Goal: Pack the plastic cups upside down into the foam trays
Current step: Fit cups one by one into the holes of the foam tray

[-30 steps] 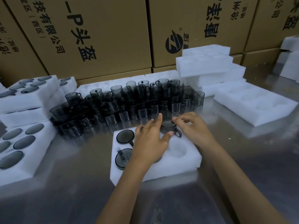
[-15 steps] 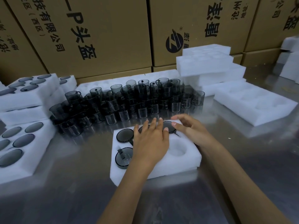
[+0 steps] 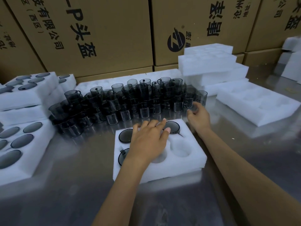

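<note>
A white foam tray (image 3: 192, 162) lies in front of me on the steel table. Upside-down smoky cups sit in its far-left pocket (image 3: 124, 135), near-left pocket (image 3: 122, 156) and far-right pocket (image 3: 173, 127). My left hand (image 3: 148, 141) lies flat on the tray, fingers spread over the middle pockets and touching the far-right cup. My right hand (image 3: 197, 115) is beyond the tray's far right corner, fingers curled around a cup (image 3: 193, 106) at the right end of the heap of loose cups (image 3: 123, 103). The near-right pocket (image 3: 180, 148) is bare.
Filled foam trays (image 3: 27, 154) are stacked at the left. Bare foam trays lie at the right (image 3: 257, 103) and are stacked behind (image 3: 211, 62). Cardboard boxes (image 3: 91, 35) wall off the back. The steel table (image 3: 65, 193) extends toward me.
The cup my hands held over the tray now sits pressed into the far-right pocket. My right hand has left it and moved back-right to the loose cups. My left hand stays on the tray.
</note>
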